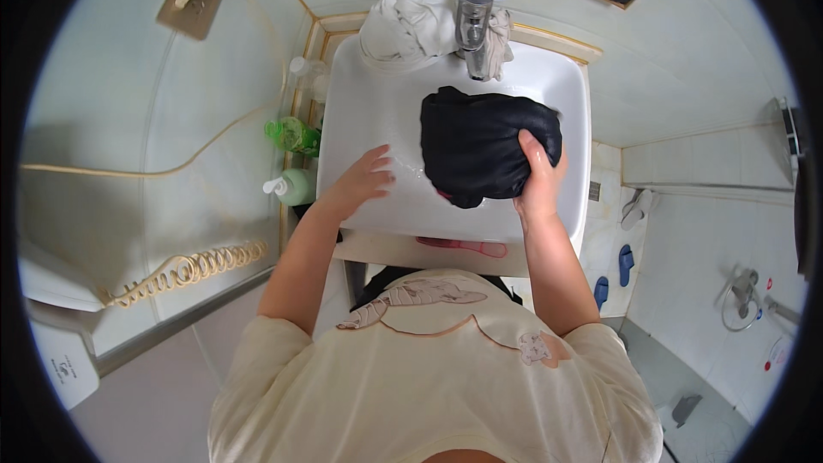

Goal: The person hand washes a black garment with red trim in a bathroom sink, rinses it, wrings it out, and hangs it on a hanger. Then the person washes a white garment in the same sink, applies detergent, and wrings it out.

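Note:
A bundle of wet black cloth (480, 146) is held above the white sink (369, 111), toward its right side. My right hand (540, 173) grips the bundle's right end, thumb on top and the other fingers hidden beneath. Apart from the cloth, my left hand (360, 182) hovers over the sink's left front part with its fingers spread and nothing in them. A small bit of red shows at the bundle's lower left edge. Behind the cloth stands the faucet (474, 21).
White cloth (410, 21) is heaped at the sink's back left, and a greyish cloth (497, 43) hangs by the faucet. Left of the sink stand a green pump bottle (296, 187) and a bright green pack (293, 135). A pink-handled item (467, 247) lies at the front edge.

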Action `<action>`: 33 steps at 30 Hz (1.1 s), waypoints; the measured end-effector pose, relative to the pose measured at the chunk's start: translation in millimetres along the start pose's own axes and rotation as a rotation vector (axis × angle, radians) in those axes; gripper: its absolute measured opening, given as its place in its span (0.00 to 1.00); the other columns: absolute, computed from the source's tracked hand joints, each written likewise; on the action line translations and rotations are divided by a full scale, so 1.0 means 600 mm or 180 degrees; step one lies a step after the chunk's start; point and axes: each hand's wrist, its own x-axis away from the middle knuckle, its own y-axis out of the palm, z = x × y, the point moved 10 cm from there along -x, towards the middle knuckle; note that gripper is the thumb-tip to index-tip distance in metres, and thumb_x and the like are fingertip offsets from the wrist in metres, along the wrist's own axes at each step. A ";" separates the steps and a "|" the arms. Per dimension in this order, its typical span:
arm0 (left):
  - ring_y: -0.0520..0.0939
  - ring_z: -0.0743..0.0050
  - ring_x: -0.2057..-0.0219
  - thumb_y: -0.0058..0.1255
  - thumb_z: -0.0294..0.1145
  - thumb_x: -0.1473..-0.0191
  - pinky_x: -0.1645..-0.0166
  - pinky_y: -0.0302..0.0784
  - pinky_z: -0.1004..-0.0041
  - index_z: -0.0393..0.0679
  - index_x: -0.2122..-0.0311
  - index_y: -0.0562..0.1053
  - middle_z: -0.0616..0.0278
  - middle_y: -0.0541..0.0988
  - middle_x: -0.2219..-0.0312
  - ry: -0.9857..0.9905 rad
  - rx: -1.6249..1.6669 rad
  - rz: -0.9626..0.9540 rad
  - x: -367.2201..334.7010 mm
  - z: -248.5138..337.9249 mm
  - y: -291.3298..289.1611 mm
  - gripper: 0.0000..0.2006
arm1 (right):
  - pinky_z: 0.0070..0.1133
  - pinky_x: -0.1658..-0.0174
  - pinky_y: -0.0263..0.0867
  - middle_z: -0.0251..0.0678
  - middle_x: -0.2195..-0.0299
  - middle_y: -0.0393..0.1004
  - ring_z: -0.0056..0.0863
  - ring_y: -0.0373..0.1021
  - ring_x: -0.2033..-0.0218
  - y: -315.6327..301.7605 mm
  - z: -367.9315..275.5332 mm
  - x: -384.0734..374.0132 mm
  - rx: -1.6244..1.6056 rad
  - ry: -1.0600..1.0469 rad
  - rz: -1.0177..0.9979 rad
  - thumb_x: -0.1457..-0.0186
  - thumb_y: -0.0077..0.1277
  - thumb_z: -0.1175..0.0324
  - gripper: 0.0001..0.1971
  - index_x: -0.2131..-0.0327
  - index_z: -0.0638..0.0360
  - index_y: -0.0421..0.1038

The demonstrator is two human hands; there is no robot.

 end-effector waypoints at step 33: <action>0.77 0.55 0.66 0.66 0.42 0.71 0.62 0.73 0.62 0.47 0.65 0.71 0.58 0.72 0.69 0.3607 -0.2210 -0.0491 0.095 0.262 0.330 0.25 | 0.24 0.51 0.64 0.37 0.59 0.72 0.30 0.69 0.58 -0.058 0.111 -0.057 0.2460 0.1783 -0.2400 0.43 0.45 0.68 0.13 0.55 0.61 0.67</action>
